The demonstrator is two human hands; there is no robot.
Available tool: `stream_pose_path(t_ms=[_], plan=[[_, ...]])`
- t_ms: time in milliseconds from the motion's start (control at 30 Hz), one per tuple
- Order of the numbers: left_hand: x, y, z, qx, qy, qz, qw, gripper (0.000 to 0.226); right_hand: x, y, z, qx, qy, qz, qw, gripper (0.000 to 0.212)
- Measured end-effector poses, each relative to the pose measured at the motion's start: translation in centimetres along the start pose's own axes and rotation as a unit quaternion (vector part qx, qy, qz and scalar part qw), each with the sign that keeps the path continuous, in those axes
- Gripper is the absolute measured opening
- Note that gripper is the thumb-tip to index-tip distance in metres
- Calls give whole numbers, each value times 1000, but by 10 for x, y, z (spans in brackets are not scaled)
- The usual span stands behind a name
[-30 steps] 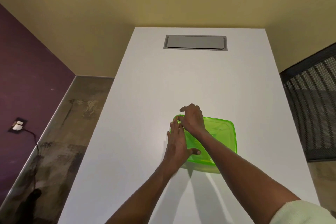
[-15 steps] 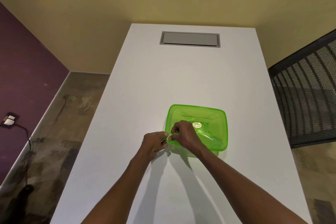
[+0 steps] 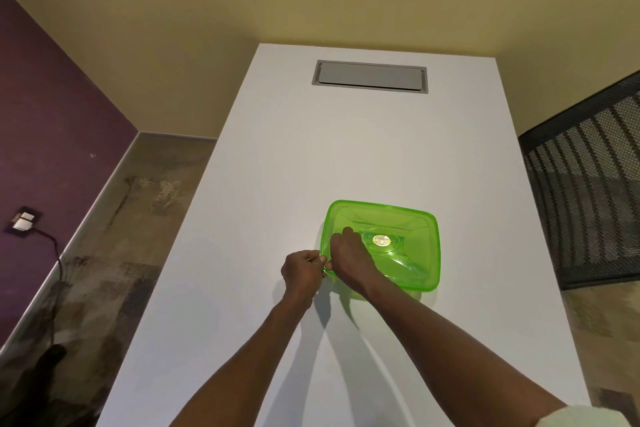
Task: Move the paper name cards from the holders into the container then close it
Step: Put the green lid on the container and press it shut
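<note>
— White table [image 3: 277,184], yellow walls; where's the container?
— Green container [image 3: 408,218] sits near the table's middle, lid on. Left hand [image 3: 302,270] pinches its near-left corner; right hand [image 3: 349,253] presses beside it.
— Step?
— Closing, I'd judge. Next: press the remaining edges shut.

White tabletop [image 3: 277,184], long and rectangular: one translucent green lidded container [image 3: 408,218] resting near its right side; one grey recessed hatch [image 3: 370,77] set flush at far end.
</note>
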State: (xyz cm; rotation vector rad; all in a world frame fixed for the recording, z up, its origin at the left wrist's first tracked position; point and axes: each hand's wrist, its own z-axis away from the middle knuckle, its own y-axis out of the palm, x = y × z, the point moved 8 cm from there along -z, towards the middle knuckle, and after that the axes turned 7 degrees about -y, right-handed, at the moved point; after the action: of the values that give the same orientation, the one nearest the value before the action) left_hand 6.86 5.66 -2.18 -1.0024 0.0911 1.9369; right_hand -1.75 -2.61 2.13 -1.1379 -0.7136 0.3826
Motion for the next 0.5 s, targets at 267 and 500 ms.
stream_pose_path(t_ms=[267, 500], plan=[[-19, -4, 17, -17, 79, -87, 993, 13, -13, -7, 22, -78, 29, -187, 979, 15], [-51, 13, 66, -92, 310, -209, 923, 42, -72, -24, 83, -249, 140, -224, 932, 8]])
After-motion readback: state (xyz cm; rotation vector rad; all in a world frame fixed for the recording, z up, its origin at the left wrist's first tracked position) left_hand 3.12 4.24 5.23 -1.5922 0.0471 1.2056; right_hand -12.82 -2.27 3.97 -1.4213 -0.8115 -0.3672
